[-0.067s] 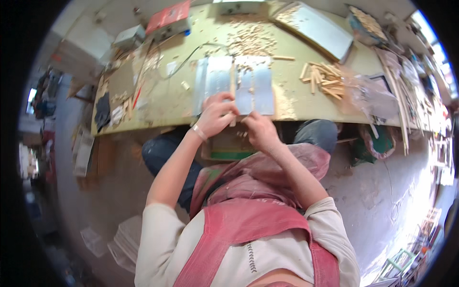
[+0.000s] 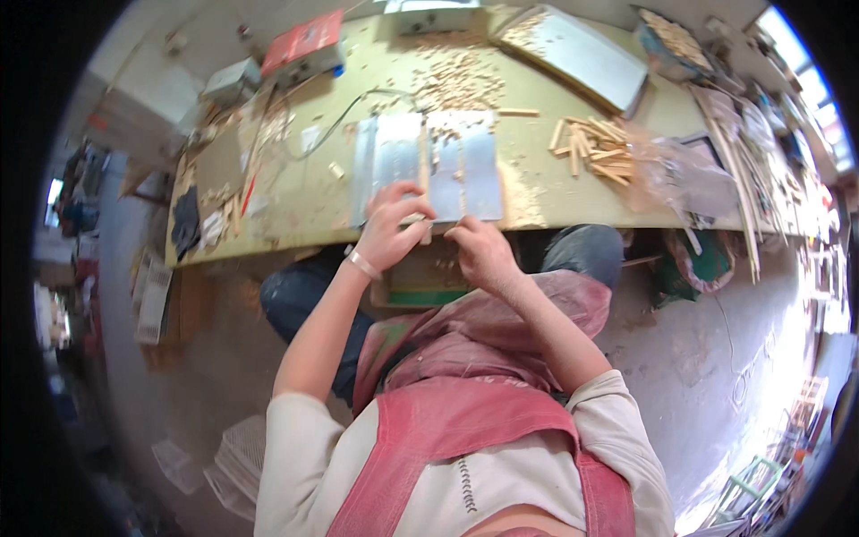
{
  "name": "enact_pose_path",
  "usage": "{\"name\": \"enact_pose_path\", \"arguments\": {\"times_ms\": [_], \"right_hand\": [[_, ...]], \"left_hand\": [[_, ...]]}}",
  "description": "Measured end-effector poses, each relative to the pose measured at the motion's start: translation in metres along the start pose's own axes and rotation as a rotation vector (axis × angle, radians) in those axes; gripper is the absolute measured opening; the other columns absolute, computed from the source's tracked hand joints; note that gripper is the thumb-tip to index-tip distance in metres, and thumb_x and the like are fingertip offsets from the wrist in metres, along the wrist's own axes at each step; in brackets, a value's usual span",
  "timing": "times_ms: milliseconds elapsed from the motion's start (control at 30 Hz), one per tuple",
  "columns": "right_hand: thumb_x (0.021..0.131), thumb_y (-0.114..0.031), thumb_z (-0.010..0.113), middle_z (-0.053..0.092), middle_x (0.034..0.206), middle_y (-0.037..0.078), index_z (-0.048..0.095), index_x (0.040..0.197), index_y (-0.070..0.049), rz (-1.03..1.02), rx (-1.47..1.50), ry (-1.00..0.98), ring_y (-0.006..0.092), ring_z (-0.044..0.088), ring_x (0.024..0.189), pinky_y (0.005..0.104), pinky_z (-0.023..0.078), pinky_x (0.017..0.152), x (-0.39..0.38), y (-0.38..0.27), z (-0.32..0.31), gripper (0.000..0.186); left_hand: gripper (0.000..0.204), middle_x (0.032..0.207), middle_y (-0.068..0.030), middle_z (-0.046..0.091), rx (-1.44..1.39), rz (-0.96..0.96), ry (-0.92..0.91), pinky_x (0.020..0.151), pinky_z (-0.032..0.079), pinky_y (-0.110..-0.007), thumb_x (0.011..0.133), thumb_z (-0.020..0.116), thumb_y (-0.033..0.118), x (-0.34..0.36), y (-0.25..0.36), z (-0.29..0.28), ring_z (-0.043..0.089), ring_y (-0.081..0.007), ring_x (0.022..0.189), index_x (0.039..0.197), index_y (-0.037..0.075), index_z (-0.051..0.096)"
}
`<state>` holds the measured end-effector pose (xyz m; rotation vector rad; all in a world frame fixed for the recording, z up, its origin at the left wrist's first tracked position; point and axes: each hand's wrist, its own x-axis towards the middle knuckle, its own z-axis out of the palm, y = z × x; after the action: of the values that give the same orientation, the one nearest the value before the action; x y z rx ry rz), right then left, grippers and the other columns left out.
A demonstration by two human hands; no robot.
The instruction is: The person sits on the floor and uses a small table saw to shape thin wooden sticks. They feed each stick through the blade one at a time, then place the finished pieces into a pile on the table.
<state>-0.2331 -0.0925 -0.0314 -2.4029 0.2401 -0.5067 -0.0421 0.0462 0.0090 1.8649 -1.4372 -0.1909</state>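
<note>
My left hand (image 2: 391,231) is curled over the near edge of two ribbed metal plates (image 2: 465,170) on the yellow-green workbench (image 2: 295,192), gripping a small pale wooden piece (image 2: 419,221). A thin wooden strip (image 2: 423,152) lies in the gap between the plates, running away from that hand. My right hand (image 2: 480,252) is just to the right, at the bench edge, with its fingertips pinched together close to the same piece. Whether it grips anything is too small to tell.
A heap of small wood pieces (image 2: 456,76) lies behind the plates, and longer wooden blocks (image 2: 595,143) are stacked to the right beside a clear plastic bag (image 2: 684,174). A metal tray (image 2: 573,49), a red box (image 2: 304,40) and a cable (image 2: 358,107) sit at the back.
</note>
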Motion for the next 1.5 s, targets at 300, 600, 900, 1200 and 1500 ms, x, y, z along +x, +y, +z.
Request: {"name": "enact_pose_path", "arguments": {"times_ms": [300, 600, 900, 1200, 1500], "right_hand": [[0.092, -0.013, 0.064, 0.067, 0.111, 0.019, 0.073, 0.111, -0.003, 0.487, -0.074, 0.285, 0.0379, 0.068, 0.107, 0.0457, 0.055, 0.094, -0.013, 0.139, -0.112, 0.023], [0.087, -0.030, 0.080, 0.054, 0.135, 0.021, 0.048, 0.144, -0.002, 0.764, -0.503, 0.273, 0.0372, 0.060, 0.126, 0.0475, 0.056, 0.099, 0.052, 0.220, -0.129, 0.071], [0.091, -0.029, 0.068, 0.069, 0.121, 0.023, 0.059, 0.127, -0.001, 1.076, -0.453, 0.198, 0.0412, 0.071, 0.111, 0.0518, 0.057, 0.095, 0.065, 0.252, -0.118, 0.046], [0.089, -0.044, 0.065, 0.075, 0.118, 0.025, 0.070, 0.121, -0.001, 1.163, -0.450, 0.113, 0.0411, 0.072, 0.113, 0.0515, 0.056, 0.098, 0.066, 0.233, -0.126, 0.054], [0.088, -0.055, 0.067, 0.075, 0.120, 0.025, 0.074, 0.117, 0.002, 1.235, -0.331, 0.197, 0.0402, 0.072, 0.114, 0.0507, 0.056, 0.097, 0.073, 0.243, -0.117, 0.064]], "left_hand": [[0.035, 0.119, -0.0132, 0.066, 0.077, -0.350, 0.415, 0.101, 0.052, -0.038, 0.093, 0.066, 0.001, -0.089, -0.010, -0.046, 0.066, -0.0256, 0.108, 0.128, 0.000, 0.063], [0.036, 0.112, -0.0143, 0.065, 0.390, -0.472, 0.486, 0.096, 0.053, -0.040, 0.094, 0.063, -0.004, -0.151, -0.063, -0.073, 0.066, -0.0282, 0.101, 0.129, -0.002, 0.062], [0.035, 0.108, -0.0128, 0.069, 0.394, -0.588, 0.468, 0.088, 0.055, -0.038, 0.096, 0.063, -0.001, -0.158, -0.079, -0.061, 0.067, -0.0253, 0.094, 0.131, 0.000, 0.064], [0.035, 0.109, -0.0133, 0.069, 0.376, -0.628, 0.443, 0.085, 0.056, -0.037, 0.096, 0.063, 0.000, -0.160, -0.079, -0.060, 0.068, -0.0255, 0.094, 0.131, 0.001, 0.064], [0.032, 0.107, -0.0119, 0.070, 0.419, -0.648, 0.401, 0.086, 0.056, -0.036, 0.097, 0.065, 0.002, -0.163, -0.077, -0.062, 0.069, -0.0241, 0.093, 0.129, 0.002, 0.066]]}}
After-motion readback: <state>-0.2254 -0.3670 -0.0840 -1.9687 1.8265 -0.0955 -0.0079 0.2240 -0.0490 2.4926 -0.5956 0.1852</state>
